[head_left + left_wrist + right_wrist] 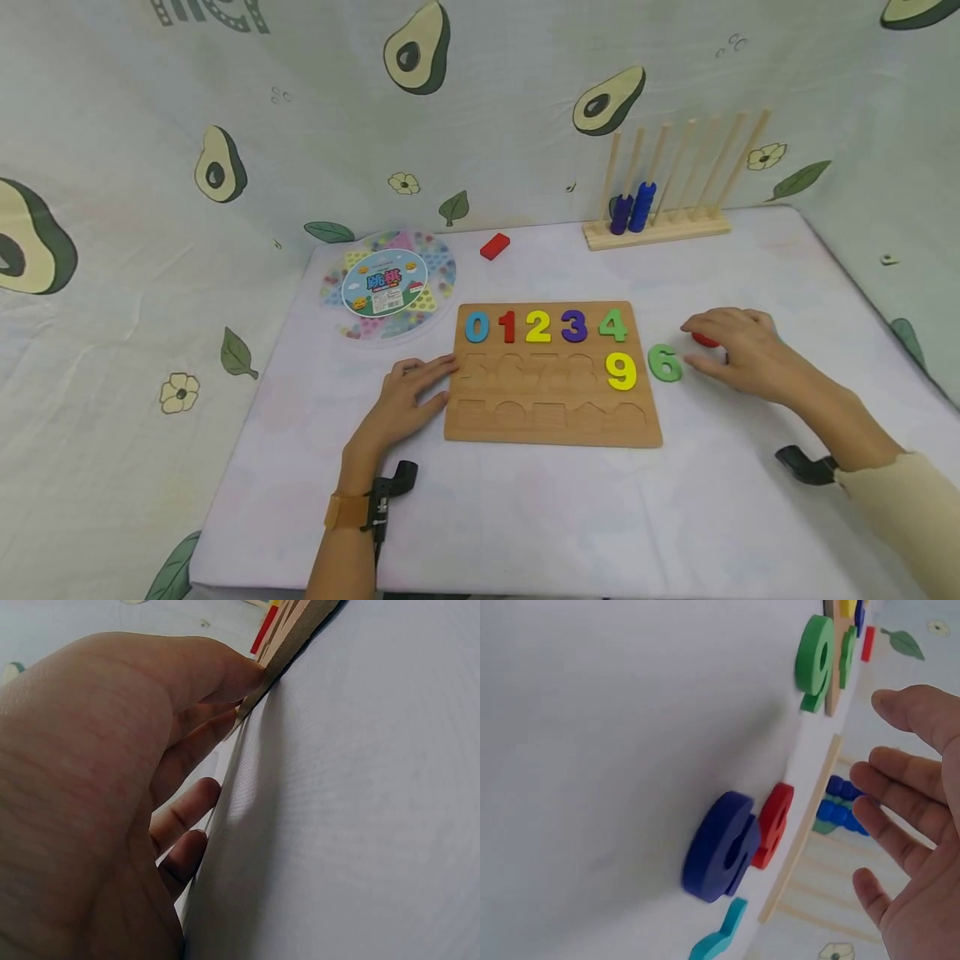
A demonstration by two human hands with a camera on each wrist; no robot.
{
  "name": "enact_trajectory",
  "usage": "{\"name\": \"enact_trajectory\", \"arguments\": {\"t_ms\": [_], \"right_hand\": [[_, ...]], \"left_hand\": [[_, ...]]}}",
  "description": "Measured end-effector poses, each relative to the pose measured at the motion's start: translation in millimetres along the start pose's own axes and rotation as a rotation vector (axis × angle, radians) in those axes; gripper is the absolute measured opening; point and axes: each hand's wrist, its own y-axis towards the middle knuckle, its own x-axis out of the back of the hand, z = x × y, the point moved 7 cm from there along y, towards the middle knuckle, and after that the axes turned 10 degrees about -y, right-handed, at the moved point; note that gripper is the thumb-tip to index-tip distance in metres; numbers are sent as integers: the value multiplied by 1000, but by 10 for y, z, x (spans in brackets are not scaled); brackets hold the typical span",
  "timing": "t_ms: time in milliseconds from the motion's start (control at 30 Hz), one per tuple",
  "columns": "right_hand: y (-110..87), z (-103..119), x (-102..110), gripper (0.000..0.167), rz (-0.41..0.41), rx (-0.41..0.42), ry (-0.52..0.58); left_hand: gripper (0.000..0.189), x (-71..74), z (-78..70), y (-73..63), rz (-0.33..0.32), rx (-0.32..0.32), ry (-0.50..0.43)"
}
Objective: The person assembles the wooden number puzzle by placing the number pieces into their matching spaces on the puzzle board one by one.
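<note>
While the oval label (385, 287) reads 跳棋, a brown board (555, 428) on the surface (525, 517) bears numerals 0–4 (541, 327) and yellow 9 (632, 372); left hand (408, 400), fingers extended, touches its edge; right hand (742, 350), fingers apart, is near green 6 (655, 364).

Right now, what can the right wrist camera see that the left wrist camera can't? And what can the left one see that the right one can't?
Only right wrist: the right grip, the green six, the dark blue number, the turquoise piece and the blue beads.

Only left wrist: the left grip, its thumb at the edge of the wooden board.

Both: part of that board and the white tabletop.
</note>
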Motion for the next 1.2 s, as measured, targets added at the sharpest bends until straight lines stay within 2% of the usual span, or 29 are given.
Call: {"name": "enact_trajectory", "arguments": {"t_ms": [400, 600, 900, 1200], "right_hand": [[-279, -262, -125, 64, 51, -101, -41], [-368, -390, -178, 66, 76, -126, -71], [-464, -537, -228, 67, 105, -170, -48], [-530, -602, -254, 67, 132, -161, -60]], "left_hand": [[48, 8, -18, -2, -5, -3, -13], [49, 5, -16, -6, -8, -8, -15], [48, -4, 13, -6, -1, -5, -17], [48, -3, -16, -4, 3, -9, -13]]}}
